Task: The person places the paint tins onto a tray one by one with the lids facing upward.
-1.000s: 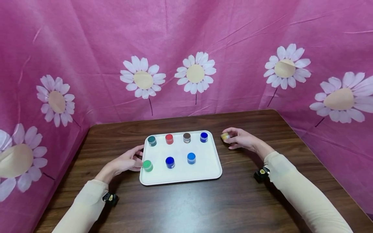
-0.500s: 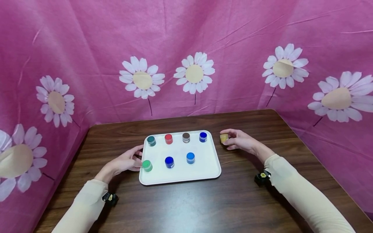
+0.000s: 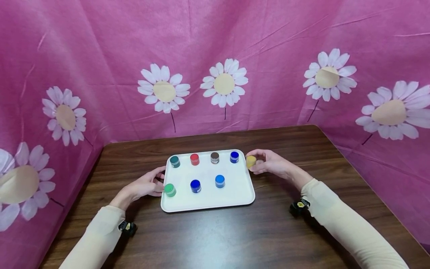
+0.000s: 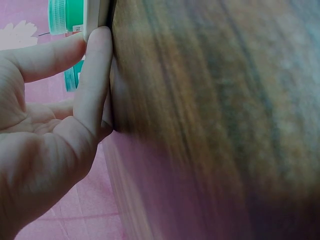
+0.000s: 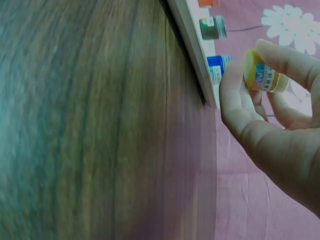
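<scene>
My right hand (image 3: 270,163) grips a small paint jar with a yellow lid (image 3: 250,161) between thumb and fingers. It is at the right rim of the white tray (image 3: 231,198), and the right wrist view shows the yellow jar (image 5: 264,74) raised off the table. At the tray's left edge, my left hand (image 3: 147,185) holds the rim with thumb and fingertips, beside a green paint jar (image 3: 170,190). In the back row on the tray stand dark green (image 3: 174,161), red (image 3: 194,159), brown (image 3: 214,157) and dark blue (image 3: 234,157) jars. Another dark blue (image 3: 196,186) and a lighter blue jar (image 3: 220,181) are in front.
The tray lies on a dark wood table (image 3: 201,239). Behind it and at both sides hangs a pink cloth (image 3: 195,45) with white daisies. A small black camera is worn on each wrist.
My right hand has moved left with the yellow jar, from the table beside the tray to its right rim. The left hand and the jars on the tray stay put.
</scene>
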The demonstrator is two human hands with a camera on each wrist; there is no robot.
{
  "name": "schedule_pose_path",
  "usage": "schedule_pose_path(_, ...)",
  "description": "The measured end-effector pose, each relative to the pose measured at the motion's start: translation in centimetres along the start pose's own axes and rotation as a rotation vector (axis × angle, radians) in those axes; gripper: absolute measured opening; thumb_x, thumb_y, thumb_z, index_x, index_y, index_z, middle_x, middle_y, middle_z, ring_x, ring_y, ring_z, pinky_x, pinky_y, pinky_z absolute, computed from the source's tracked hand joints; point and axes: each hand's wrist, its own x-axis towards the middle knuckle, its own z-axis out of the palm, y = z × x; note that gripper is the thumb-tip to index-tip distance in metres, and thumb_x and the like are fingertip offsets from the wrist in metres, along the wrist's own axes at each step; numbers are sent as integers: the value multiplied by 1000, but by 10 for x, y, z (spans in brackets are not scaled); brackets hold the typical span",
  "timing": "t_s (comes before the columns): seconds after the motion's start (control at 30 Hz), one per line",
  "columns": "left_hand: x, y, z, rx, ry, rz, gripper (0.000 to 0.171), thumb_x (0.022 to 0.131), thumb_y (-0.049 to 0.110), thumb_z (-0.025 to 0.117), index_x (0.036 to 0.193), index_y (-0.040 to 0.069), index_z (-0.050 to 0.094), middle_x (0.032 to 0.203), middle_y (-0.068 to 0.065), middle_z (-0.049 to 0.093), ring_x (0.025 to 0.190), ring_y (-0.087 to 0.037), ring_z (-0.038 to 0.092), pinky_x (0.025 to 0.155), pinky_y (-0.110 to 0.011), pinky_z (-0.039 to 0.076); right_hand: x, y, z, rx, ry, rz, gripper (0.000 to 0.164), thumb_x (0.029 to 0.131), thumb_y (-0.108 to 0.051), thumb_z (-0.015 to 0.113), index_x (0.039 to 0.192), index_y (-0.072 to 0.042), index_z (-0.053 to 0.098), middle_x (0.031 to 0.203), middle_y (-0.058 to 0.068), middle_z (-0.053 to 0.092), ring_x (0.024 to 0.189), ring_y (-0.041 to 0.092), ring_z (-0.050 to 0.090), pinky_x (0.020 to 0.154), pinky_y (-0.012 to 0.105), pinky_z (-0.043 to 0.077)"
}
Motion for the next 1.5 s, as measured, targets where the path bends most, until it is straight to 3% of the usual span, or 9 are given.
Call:
schedule_pose_path(0.23, 1, -1, 1, 1, -1, 5, 88, 87, -10, 63, 159, -2, 14, 131, -25, 33, 97, -21, 61, 85, -42, 59, 2, 2, 7, -113, -34, -12, 59, 87, -1, 76, 139, 5, 48, 110, 16, 58, 88, 25, 65, 79, 36, 60)
schedule_pose_path(0.53, 1, 0, 0, -7, 2, 5, 89, 87, -10, 64, 159, -2, 14, 131, -25, 33, 97, -21, 60, 86, -42, 59, 7, 6, 13, -218, -137, -77, 56, 85, -2, 80, 134, 4, 55, 113, 12, 58, 79, 18, 56, 73, 26, 51)
schedule_pose_path(0.7, -1, 1, 2, -8, -5, 10, 89, 87, -9, 64, 159, -3, 12, 132, -25, 32, 97, -21, 60, 85, -42, 59, 10, 7, 18, -262, -174, -114, 53, 84, -2, 81, 132, 3, 58, 109, 11, 62, 83, 20, 59, 75, 26, 52)
schedule_pose_path(1.0, -1, 0, 3, -12, -11, 15, 90, 88, -9, 64, 160, -2, 11, 133, -26, 32, 96, -21, 59, 86, -44, 58, 11, 6, 26, -348, -196, -92, 52, 84, -8, 83, 131, -4, 63, 113, 7, 62, 87, 25, 58, 73, 29, 47)
schedule_pose_path(1.17, -1, 1, 3, -17, -9, 18, 89, 88, -9, 63, 159, -2, 11, 132, -26, 32, 95, -20, 60, 85, -44, 58, 12, 7, 27, -382, -231, -92, 50, 85, -9, 83, 131, -5, 63, 115, 7, 63, 94, 27, 57, 80, 33, 47)
schedule_pose_path(1.3, -2, 1, 3, -17, -2, 17, 88, 87, -9, 63, 159, -2, 12, 132, -25, 32, 95, -20, 60, 84, -43, 59, 13, 6, 29, -408, -263, -101, 48, 85, -9, 82, 129, -5, 65, 111, 6, 66, 95, 27, 57, 84, 35, 46)
schedule_pose_path(1.5, -2, 1, 3, -13, -4, 14, 89, 88, -9, 63, 159, -2, 12, 132, -25, 32, 95, -20, 60, 85, -43, 59, 14, 5, 31, -410, -281, -98, 48, 84, -9, 83, 128, -5, 66, 99, 6, 65, 91, 25, 55, 78, 31, 47)
